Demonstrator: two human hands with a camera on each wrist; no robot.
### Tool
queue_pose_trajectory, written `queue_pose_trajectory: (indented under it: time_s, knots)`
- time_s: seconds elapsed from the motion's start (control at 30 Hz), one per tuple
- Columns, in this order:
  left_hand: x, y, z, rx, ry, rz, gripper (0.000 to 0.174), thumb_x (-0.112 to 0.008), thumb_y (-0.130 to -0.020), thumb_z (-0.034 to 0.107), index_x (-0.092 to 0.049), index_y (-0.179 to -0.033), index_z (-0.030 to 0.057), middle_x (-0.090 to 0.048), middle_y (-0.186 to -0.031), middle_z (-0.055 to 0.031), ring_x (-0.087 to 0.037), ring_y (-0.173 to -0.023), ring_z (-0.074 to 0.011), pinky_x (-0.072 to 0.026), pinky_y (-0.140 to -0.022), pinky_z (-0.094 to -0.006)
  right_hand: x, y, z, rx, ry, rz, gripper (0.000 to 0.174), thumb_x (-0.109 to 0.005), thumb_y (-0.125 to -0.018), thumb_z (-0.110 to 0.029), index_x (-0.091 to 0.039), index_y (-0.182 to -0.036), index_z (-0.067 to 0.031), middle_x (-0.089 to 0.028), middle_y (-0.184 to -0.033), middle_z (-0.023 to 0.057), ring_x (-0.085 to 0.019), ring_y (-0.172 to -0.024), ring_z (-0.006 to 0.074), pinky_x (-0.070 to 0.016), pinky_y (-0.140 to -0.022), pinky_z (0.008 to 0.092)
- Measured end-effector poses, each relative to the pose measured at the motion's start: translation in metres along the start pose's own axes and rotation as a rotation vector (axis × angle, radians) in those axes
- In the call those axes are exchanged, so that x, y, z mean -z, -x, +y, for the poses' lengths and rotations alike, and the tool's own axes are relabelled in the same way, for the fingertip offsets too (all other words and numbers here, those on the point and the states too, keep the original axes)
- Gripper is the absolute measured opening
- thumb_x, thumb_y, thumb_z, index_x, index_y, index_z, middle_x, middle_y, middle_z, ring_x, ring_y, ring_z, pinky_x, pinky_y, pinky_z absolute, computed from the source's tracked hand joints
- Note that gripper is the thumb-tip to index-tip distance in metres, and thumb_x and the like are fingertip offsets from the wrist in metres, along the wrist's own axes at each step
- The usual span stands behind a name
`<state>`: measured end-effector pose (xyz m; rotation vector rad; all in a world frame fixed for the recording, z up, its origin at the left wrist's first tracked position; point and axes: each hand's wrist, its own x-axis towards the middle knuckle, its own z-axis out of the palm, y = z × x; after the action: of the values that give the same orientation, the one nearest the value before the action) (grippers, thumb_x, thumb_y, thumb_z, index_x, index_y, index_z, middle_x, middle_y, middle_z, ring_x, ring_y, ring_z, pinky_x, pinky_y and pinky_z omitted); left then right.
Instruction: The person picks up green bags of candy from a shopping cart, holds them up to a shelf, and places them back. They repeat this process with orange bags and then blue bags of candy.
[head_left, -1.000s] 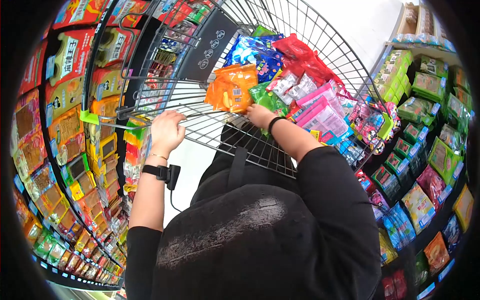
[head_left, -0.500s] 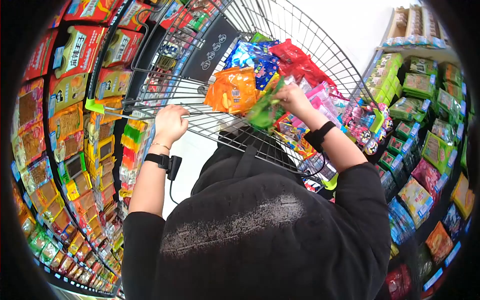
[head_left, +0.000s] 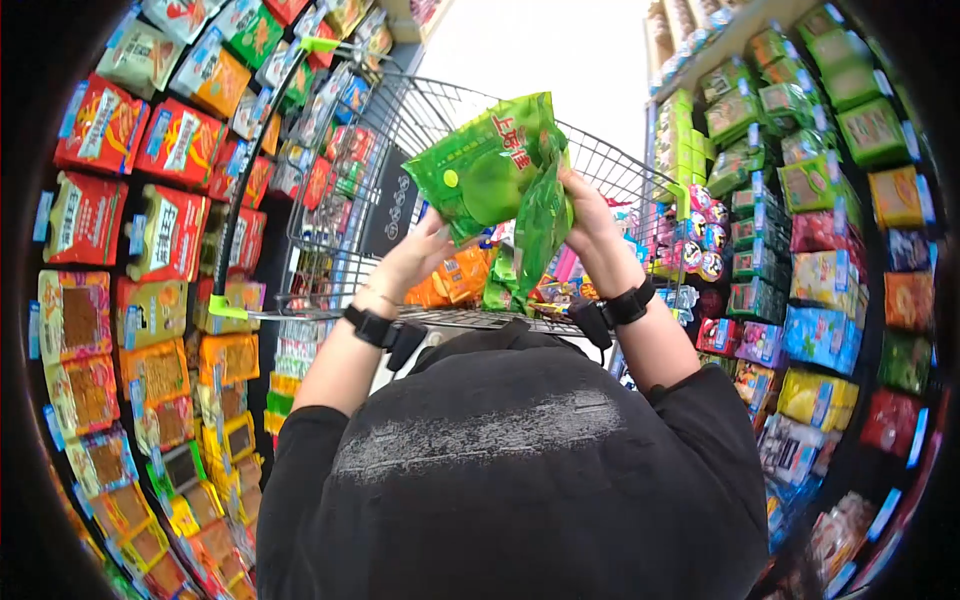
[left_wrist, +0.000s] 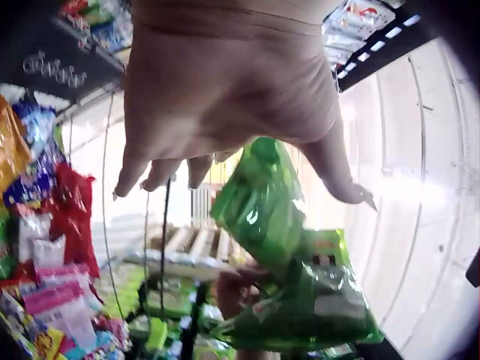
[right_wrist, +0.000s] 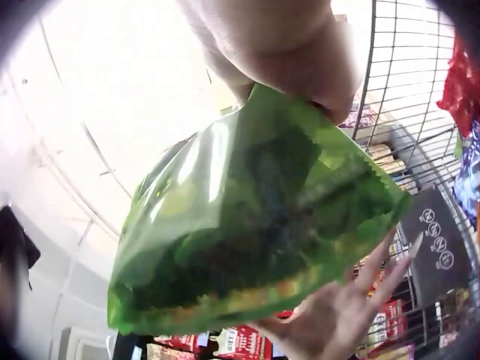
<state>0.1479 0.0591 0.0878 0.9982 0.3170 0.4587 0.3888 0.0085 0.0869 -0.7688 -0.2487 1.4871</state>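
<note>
Above the cart, a green bag [head_left: 480,170] with red lettering is held up by my right hand [head_left: 595,225], its upper edge pinched in the right wrist view. A crumpled green piece [head_left: 540,235] hangs beside it; whether that is a second bag I cannot tell. My left hand [head_left: 412,258] is at the bag's lower left in the head view. The left wrist view shows that hand [left_wrist: 232,90] with fingers spread and the green packaging [left_wrist: 315,300] beyond them; contact is unclear.
The wire cart [head_left: 420,105] holds an orange bag [head_left: 455,275], another green bag [head_left: 503,290] and other colourful packets. Shelves of packaged snacks stand at left [head_left: 90,220] and right [head_left: 820,340].
The right hand has lifted green packaging from the cart and raised it. The left hand has left the cart's edge and come to the bag. The view has shifted towards the shelves.
</note>
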Motion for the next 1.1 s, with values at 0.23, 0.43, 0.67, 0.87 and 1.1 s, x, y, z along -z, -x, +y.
queue_pose_trajectory:
  time_s: [0.23,0.43,0.67,0.87,1.1]
  knots:
    - [-0.008,-0.013,0.001,0.015,0.339,0.063,0.040,-0.054,-0.086,0.011,-0.045,-0.124,0.0020,-0.055,-0.118,-0.0126,-0.056,-0.106,-0.0257,-0.0466,-0.090,-0.0410,-0.037,0.069,0.018,0.446,0.049,0.147,0.037,-0.054,-0.090,-0.024,-0.047,-0.122,-0.0075,-0.057,-0.113,0.0063,-0.057,-0.100,0.0184,-0.0485,-0.084,0.0372]
    - [-0.028,0.006,0.005,0.229,0.283,-0.088,0.041,-0.052,-0.088,0.022,-0.047,-0.121,-0.0030,-0.056,-0.116,-0.0142,-0.056,-0.104,-0.0262,-0.0480,-0.089,-0.0410,-0.041,0.102,0.076,0.128,-0.127,0.324,0.040,-0.047,-0.092,-0.035,-0.045,-0.125,-0.0122,-0.051,-0.122,0.0094,-0.055,-0.103,0.0286,-0.0434,-0.089,0.0515]
    - [0.027,0.022,0.015,0.099,0.380,0.111,0.049,-0.043,-0.092,0.042,-0.043,-0.126,0.0058,-0.056,-0.117,-0.0122,-0.055,-0.107,-0.0248,-0.0486,-0.088,-0.0390,0.004,0.178,0.058,0.525,0.282,0.476,0.039,-0.053,-0.088,-0.020,-0.044,-0.121,-0.0005,-0.054,-0.116,0.0146,-0.053,-0.109,0.0279,-0.0428,-0.094,0.0393]
    - [0.070,0.050,0.020,0.020,0.321,0.484,0.036,-0.043,-0.093,0.037,-0.049,-0.120,0.0142,-0.059,-0.114,-0.0039,-0.059,-0.098,-0.0192,-0.0507,-0.078,-0.0326,0.037,0.184,0.063,0.328,0.449,0.514,0.032,-0.055,-0.086,-0.013,-0.052,-0.115,0.0002,-0.059,-0.106,0.0124,-0.061,-0.095,0.0228,-0.0472,-0.086,0.0331]
    - [0.099,0.098,-0.007,0.022,0.389,0.572,0.037,-0.050,-0.090,0.011,-0.043,-0.126,0.0017,-0.049,-0.126,-0.0125,-0.049,-0.114,-0.0247,-0.0397,-0.098,-0.0392,0.027,0.085,0.068,0.073,1.033,0.174,0.037,-0.065,-0.079,-0.013,-0.055,-0.114,-0.0026,-0.062,-0.106,0.0092,-0.061,-0.093,0.0176,-0.0490,-0.081,0.0303]
